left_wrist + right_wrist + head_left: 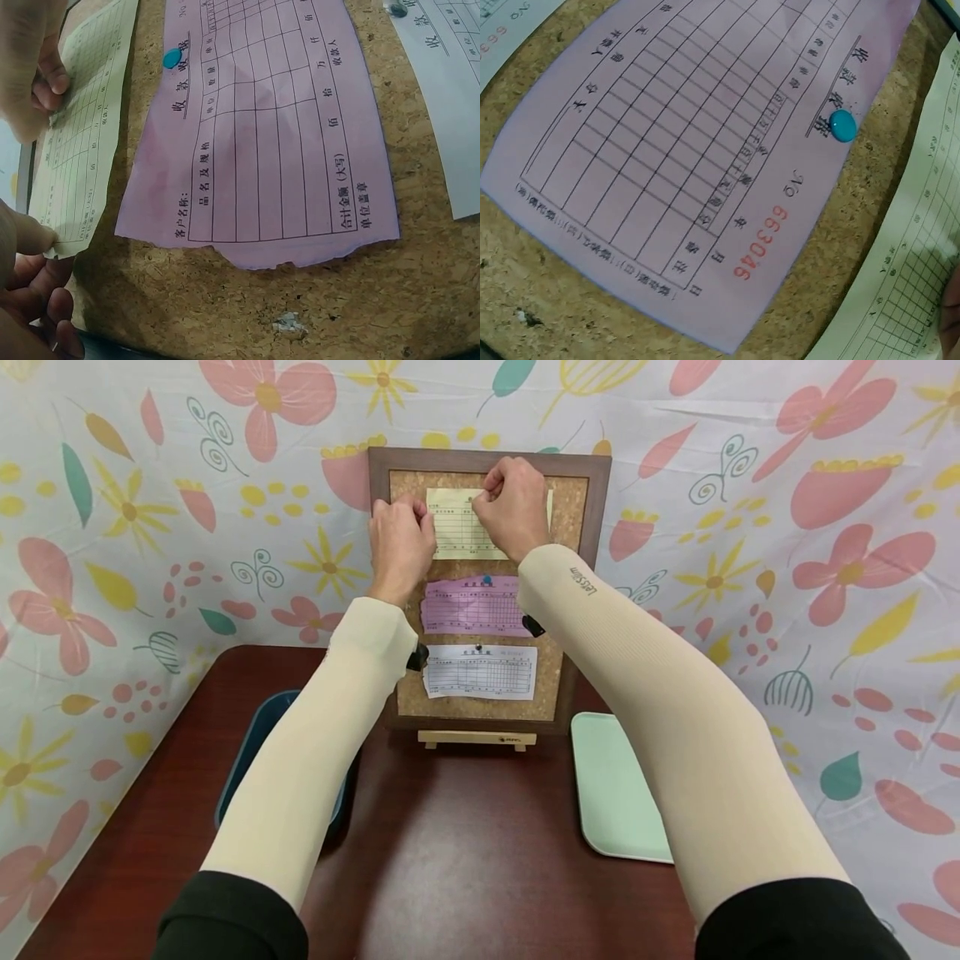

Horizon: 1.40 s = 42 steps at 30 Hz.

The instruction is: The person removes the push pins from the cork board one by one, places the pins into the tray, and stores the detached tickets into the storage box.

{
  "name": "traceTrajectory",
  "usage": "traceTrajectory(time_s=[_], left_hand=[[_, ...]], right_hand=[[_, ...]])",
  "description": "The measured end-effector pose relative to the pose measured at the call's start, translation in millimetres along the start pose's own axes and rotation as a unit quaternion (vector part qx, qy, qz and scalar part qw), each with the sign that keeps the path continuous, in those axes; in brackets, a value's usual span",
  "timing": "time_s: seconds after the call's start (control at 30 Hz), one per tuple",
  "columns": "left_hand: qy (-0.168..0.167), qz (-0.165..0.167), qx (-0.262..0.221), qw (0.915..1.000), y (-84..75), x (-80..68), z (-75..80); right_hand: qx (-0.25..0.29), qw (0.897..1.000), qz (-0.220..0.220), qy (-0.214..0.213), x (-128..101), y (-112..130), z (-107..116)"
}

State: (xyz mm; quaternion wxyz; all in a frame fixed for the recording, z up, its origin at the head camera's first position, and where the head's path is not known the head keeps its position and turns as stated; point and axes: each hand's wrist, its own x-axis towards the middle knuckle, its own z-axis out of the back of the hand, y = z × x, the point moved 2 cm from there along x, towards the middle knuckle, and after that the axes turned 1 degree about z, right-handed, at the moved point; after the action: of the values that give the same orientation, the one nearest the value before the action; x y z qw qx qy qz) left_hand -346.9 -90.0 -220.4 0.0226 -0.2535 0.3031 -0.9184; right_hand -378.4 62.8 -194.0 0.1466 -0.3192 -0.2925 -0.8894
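Observation:
A pale yellow receipt slip lies against the upper part of a cork board. My left hand pinches its left edge between thumb and fingers, seen closely in the left wrist view. My right hand is at the slip's upper middle, fingers bent and tips close together; whether something small sits between them is hidden. Below, a torn-edged pink receipt is fixed by a blue push pin. Lower still hangs a white receipt with a dark pin at its top.
The board's brown wooden frame stands on a small wooden easel on a dark red table. A dark blue tray is at the left, partly behind my arm. To the right lies a mint-green tray. Patterned cloth hangs behind.

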Motion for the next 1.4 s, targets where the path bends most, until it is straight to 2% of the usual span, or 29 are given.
traceTrajectory(time_s=[0.27,0.53,0.8,1.1,1.27,1.4], left_hand=[[-0.025,-0.006,0.0,0.9997,3.7,0.9,3.4],[-0.033,-0.005,-0.008,0.9994,10.4,-0.6,10.3],[-0.041,-0.03,-0.027,0.9984,19.8,-2.1,15.3],[-0.054,-0.048,-0.051,0.9961,31.5,-3.8,20.5],[-0.057,-0.047,-0.064,0.9952,38.4,-4.7,22.0],[-0.06,-0.046,-0.064,0.995,43.6,-4.7,23.3]], right_hand=[[0.017,0.999,0.033,0.0,-4,-1,4],[0.047,0.994,0.101,-0.006,-9,-8,7],[0.034,0.994,0.099,0.007,-20,-14,15],[0.028,0.989,0.144,0.002,-33,-25,21],[0.045,0.986,0.159,-0.002,-42,-33,23],[0.039,0.987,0.154,-0.007,-47,-41,25]])
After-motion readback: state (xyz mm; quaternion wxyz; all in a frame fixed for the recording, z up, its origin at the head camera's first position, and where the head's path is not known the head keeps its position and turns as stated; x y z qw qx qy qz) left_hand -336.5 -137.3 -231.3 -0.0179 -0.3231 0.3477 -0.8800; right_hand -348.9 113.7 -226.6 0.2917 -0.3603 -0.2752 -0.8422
